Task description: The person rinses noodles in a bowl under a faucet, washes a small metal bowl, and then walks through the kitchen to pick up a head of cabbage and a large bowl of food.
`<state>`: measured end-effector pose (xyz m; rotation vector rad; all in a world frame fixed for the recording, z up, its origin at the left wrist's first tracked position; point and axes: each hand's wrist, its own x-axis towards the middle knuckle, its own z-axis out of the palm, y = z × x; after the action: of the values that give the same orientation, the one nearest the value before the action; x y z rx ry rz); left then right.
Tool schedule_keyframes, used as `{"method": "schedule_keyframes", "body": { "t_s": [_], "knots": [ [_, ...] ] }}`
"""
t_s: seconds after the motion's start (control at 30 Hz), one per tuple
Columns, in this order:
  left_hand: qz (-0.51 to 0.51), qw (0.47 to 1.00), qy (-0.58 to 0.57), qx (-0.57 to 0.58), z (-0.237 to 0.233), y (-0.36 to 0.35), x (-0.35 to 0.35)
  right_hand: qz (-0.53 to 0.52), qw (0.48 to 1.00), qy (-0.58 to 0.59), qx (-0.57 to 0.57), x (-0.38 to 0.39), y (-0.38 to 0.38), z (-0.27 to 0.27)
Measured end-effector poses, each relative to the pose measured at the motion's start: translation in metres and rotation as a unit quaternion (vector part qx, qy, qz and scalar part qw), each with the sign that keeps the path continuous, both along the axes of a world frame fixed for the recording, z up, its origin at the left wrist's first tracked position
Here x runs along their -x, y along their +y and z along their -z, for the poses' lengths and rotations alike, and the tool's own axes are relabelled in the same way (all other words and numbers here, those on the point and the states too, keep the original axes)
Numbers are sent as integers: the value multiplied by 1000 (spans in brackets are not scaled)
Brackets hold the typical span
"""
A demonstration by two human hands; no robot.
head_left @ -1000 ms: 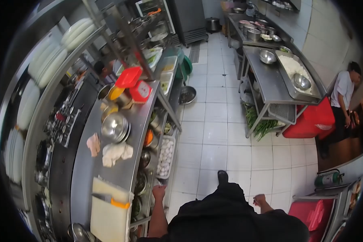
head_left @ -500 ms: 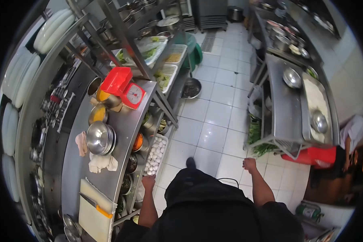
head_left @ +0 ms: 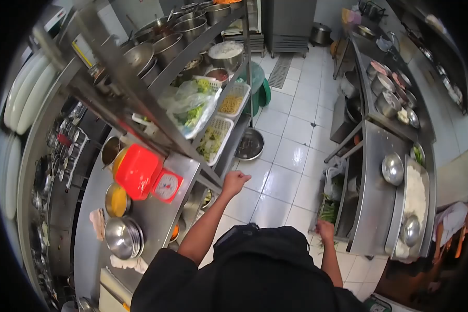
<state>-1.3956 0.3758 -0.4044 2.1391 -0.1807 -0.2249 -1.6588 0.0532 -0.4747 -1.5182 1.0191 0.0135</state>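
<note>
My left hand (head_left: 235,183) is loosely closed over the tiled aisle, thumb forward, with nothing seen in it. Nearest to it are a basket of chopped greens (head_left: 211,141) on the shelf and a dark metal pan (head_left: 250,144) low by the rack. My right hand (head_left: 325,230) hangs curled in a fist beside the right-hand steel table (head_left: 374,203), close to a bunch of green stalks (head_left: 328,210). Neither hand touches anything that I can make out. A red kitchen scale (head_left: 166,185) with a red tray stands on the left counter.
Stacked steel bowls (head_left: 120,238) and a bowl of yellow liquid (head_left: 118,201) sit on the left counter. A long tray of white powder (head_left: 415,197) lies on the right table. Tiled floor (head_left: 281,161) runs between. Another person's sleeve (head_left: 452,223) shows at lower right.
I have moved forward along the aisle; the shelves and scale sit nearer. My left hand has swung up and forward, while my right hand stays low and closed.
</note>
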Motion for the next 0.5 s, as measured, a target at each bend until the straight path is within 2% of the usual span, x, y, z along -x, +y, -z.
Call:
{"method": "schedule_keyframes", "body": {
  "t_s": [0.07, 0.1, 0.17, 0.2, 0.27, 0.3, 0.33, 0.43, 0.5],
  "knots": [
    [6, 999, -36, -13, -1, -32, -41, 41, 999, 6, 0, 8, -25, 38],
    [16, 997, -65, -30, 2, -40, -54, 30, 999, 11, -3, 6, -31, 40],
    [4, 998, -50, -44, 6, -54, -82, 83, 994, 58, -27, -10, -47, 37],
    [6, 998, -36, -57, 8, -60, -90, 71, 995, 65, -29, -20, -58, 41],
    [-20, 996, -8, -90, 5, -66, -101, 103, 988, 47, -100, -49, -80, 48],
    [-35, 992, 17, -119, 2, -67, -104, 96, 989, 50, -105, -66, -92, 52],
    [-60, 992, -23, -112, 10, -64, -107, 66, 992, 54, -93, -86, -103, 53],
    [-149, 980, 25, -129, 19, -56, -121, 2, 995, 39, -96, -173, -142, 33],
    [-193, 969, 52, -147, 24, -46, -128, -80, 996, 9, -25, -233, -155, 18]
  ]
}}
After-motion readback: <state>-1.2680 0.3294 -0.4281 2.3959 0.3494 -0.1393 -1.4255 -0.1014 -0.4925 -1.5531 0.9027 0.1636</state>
